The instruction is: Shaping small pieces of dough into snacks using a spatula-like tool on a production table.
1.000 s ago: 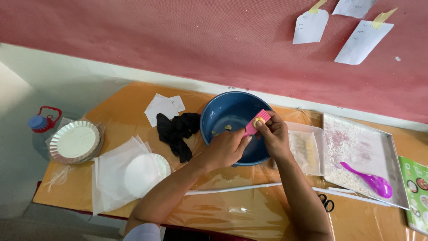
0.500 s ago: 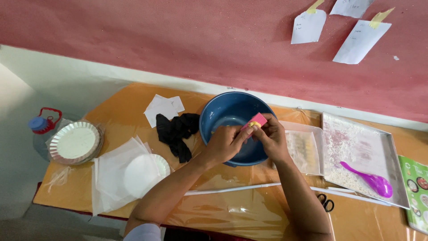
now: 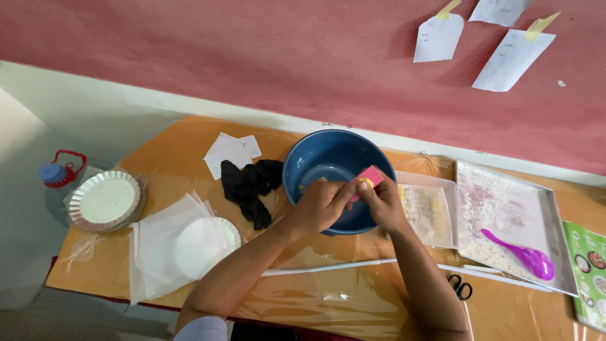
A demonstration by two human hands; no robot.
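My right hand [image 3: 385, 203] is pinched shut on a small pink ridged mould [image 3: 367, 178], gripping it from the side, and my left hand [image 3: 319, 205] closes in against it, fingers pressing a bit of pale yellow dough at its mouth. Both sit over the near rim of the blue bowl [image 3: 328, 158], so the mould hangs just above the bowl's hollow. I judge this to be the filling or pressing step; the next move would call for a firm thumb press while the right keeps the mould level. I cannot quite tell whether more dough lies in the bowl, since my hands cover that part.

Just right of the bowl stands a clear plastic tray [image 3: 442, 189] with small yellowish pieces, and beyond it a metal tray [image 3: 543, 208] dusted white, holding a purple spoon [image 3: 521, 254]. Left of the bowl lies a crumpled black cloth [image 3: 252, 186], with white paper slips [image 3: 230, 151] behind it. Nearer me are plastic sheets [image 3: 158, 246] and a white disc [image 3: 202, 243], then a stack of foil plates [image 3: 104, 201]. Black scissors [image 3: 461, 287] rest at the front edge.

The table [image 3: 170, 164] is orange under clear film, pushed against a red wall [image 3: 252, 57] with taped paper notes [image 3: 439, 36].
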